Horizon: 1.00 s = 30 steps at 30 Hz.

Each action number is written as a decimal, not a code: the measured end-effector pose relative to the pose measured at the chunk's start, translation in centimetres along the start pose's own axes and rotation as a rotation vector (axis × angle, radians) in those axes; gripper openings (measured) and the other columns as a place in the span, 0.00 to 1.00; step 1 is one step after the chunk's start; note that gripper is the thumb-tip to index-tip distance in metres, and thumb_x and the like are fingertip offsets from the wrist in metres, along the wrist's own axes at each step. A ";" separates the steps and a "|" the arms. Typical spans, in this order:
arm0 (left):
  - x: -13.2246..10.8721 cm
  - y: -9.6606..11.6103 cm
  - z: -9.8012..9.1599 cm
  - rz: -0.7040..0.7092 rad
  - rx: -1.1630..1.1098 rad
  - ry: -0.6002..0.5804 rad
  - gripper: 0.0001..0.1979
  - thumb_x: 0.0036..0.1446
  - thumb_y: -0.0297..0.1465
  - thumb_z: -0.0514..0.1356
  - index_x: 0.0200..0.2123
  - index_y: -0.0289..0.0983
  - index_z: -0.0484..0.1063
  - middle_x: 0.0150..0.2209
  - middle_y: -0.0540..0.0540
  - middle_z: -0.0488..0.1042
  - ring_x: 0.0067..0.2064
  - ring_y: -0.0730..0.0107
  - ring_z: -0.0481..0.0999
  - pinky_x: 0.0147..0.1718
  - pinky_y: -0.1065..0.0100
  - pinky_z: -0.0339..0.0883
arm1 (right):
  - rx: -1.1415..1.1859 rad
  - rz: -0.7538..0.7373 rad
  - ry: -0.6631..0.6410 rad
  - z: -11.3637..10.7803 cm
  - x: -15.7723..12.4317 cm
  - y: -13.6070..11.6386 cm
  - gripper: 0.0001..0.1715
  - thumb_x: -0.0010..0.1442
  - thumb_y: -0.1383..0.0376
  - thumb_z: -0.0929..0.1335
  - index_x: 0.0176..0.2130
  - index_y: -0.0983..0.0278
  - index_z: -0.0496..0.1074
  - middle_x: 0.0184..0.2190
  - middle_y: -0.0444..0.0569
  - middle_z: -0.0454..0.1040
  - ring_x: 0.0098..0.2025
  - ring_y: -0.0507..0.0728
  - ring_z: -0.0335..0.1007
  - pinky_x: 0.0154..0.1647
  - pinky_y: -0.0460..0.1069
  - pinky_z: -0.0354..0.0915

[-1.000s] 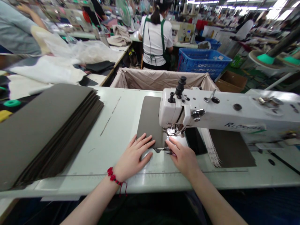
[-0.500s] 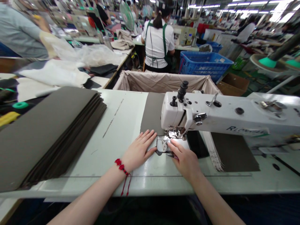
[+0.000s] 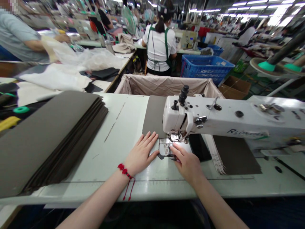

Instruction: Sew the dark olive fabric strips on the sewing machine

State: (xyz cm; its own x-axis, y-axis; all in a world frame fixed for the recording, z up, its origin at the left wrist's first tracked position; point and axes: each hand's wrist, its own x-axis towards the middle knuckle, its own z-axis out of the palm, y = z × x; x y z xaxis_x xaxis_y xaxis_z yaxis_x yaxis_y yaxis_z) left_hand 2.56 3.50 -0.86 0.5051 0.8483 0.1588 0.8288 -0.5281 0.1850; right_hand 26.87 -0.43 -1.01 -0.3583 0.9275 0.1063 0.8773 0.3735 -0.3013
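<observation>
- While the head camera looks down on a white sewing desk (image 3: 124, 127), the left hand (image 3: 141, 152) lies flat with its fingers spread, pressing on the near edge of a dark taupe sheet (image 3: 154, 116).
- The right hand (image 3: 187, 162) sits just beside it, fingers close together and angled in towards the needle area. Its fingertips (image 3: 175, 149) are at a small dark pointed piece (image 3: 163, 156), but whether they pinch it I cannot tell.
- That sheet runs under the head of a white sewing machine (image 3: 176, 116), with its near end by the presser foot (image 3: 177, 138).
- A red cord bracelet (image 3: 124, 170) circles the left wrist.
- On the left of the desk lies a thick stack of similar sheets (image 3: 47, 140). To the right, behind the machine, lies another stack (image 3: 235, 156) with white fringed edges.
- Beyond the desk stands a fabric-lined bin (image 3: 164, 86), then a blue plastic crate (image 3: 205, 70).
- 2 co-workers are in view: 1 in a white shirt and green apron (image 3: 159, 47), seated with their back turned, and 1 in a grey shirt (image 3: 16, 44) at far left.
</observation>
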 end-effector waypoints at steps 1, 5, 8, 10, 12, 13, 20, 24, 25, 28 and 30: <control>0.0 0.0 0.0 -0.003 -0.001 0.006 0.32 0.67 0.45 0.48 0.69 0.42 0.43 0.69 0.47 0.46 0.70 0.59 0.43 0.66 0.52 0.42 | -0.001 0.002 0.001 0.0 0.0 0.0 0.30 0.61 0.69 0.64 0.62 0.56 0.62 0.64 0.44 0.60 0.49 0.57 0.72 0.44 0.52 0.68; 0.1 0.1 0.0 0.001 -0.009 0.016 0.32 0.67 0.45 0.48 0.69 0.41 0.44 0.69 0.46 0.46 0.69 0.58 0.44 0.66 0.52 0.43 | -0.006 0.010 0.001 0.0 -0.1 -0.1 0.30 0.61 0.69 0.64 0.62 0.56 0.62 0.64 0.44 0.60 0.49 0.57 0.72 0.44 0.52 0.68; 0.1 0.0 0.0 0.001 -0.007 0.015 0.33 0.67 0.45 0.48 0.69 0.40 0.44 0.69 0.45 0.45 0.70 0.59 0.44 0.66 0.53 0.43 | -0.005 0.010 0.004 -0.1 0.0 -0.2 0.31 0.61 0.69 0.64 0.62 0.55 0.62 0.64 0.43 0.60 0.50 0.57 0.71 0.46 0.52 0.67; 0.1 -0.1 0.2 0.002 -0.009 0.014 0.33 0.67 0.45 0.48 0.69 0.39 0.44 0.69 0.45 0.45 0.70 0.59 0.44 0.66 0.53 0.43 | -0.005 0.013 0.004 -0.2 0.0 -0.3 0.30 0.61 0.69 0.64 0.61 0.56 0.62 0.64 0.44 0.60 0.50 0.57 0.71 0.47 0.51 0.67; 0.0 0.0 0.3 0.003 -0.017 0.024 0.33 0.67 0.45 0.48 0.69 0.39 0.44 0.69 0.44 0.46 0.69 0.59 0.44 0.66 0.53 0.44 | -0.006 0.016 0.005 -0.3 0.0 -0.3 0.30 0.61 0.69 0.64 0.61 0.56 0.63 0.64 0.45 0.61 0.51 0.57 0.70 0.48 0.51 0.67; 0.0 0.0 0.4 0.004 -0.023 0.032 0.33 0.66 0.45 0.48 0.69 0.39 0.44 0.69 0.44 0.46 0.69 0.59 0.45 0.66 0.54 0.44 | -0.005 0.015 0.007 -0.4 0.0 -0.4 0.29 0.61 0.69 0.64 0.61 0.56 0.63 0.64 0.45 0.61 0.51 0.57 0.70 0.48 0.51 0.67; 0.9 -0.2 -1.1 -0.101 -0.006 0.107 0.26 0.67 0.43 0.47 0.64 0.39 0.57 0.51 0.41 0.75 0.56 0.58 0.71 0.60 0.52 0.55 | -0.002 0.026 0.027 -0.5 -0.2 -0.7 0.29 0.61 0.68 0.64 0.61 0.56 0.63 0.63 0.47 0.62 0.52 0.57 0.70 0.50 0.52 0.67; -0.4 0.0 -1.6 -0.288 0.072 0.182 0.25 0.66 0.40 0.48 0.60 0.32 0.62 0.46 0.32 0.74 0.51 0.44 0.72 0.50 0.43 0.62 | -0.003 0.021 0.019 -0.8 0.0 -0.7 0.28 0.61 0.68 0.64 0.60 0.55 0.64 0.62 0.46 0.63 0.53 0.57 0.69 0.50 0.52 0.67; -1.4 0.1 -1.6 -0.312 0.088 0.191 0.24 0.65 0.39 0.49 0.59 0.32 0.62 0.50 0.30 0.71 0.55 0.41 0.69 0.51 0.41 0.61 | 0.001 0.015 0.016 -1.0 -0.1 -0.7 0.28 0.61 0.68 0.64 0.60 0.55 0.64 0.62 0.46 0.63 0.53 0.57 0.69 0.50 0.51 0.67; -6.2 0.2 -1.7 -0.311 0.104 0.166 0.23 0.62 0.31 0.51 0.59 0.33 0.63 0.60 0.31 0.63 0.62 0.40 0.60 0.56 0.40 0.56 | 0.027 0.002 0.012 -2.2 -1.1 -0.7 0.26 0.61 0.68 0.65 0.58 0.55 0.66 0.61 0.46 0.65 0.53 0.57 0.69 0.50 0.51 0.67; -10.0 0.0 -2.1 -0.228 0.039 0.076 0.23 0.60 0.27 0.51 0.59 0.35 0.62 0.62 0.36 0.61 0.65 0.45 0.56 0.60 0.41 0.52 | 0.116 0.001 0.033 -3.0 -2.6 -0.7 0.25 0.61 0.68 0.65 0.57 0.56 0.67 0.58 0.47 0.68 0.50 0.56 0.71 0.48 0.50 0.67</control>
State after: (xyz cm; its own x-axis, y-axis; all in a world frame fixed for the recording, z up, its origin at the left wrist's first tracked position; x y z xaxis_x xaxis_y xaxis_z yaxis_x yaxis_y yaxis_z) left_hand -2.99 -5.07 -0.37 0.2857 0.9393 0.1898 0.9287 -0.3202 0.1869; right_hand 28.17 -3.07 1.76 -0.3446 0.9287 0.1367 0.8345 0.3698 -0.4085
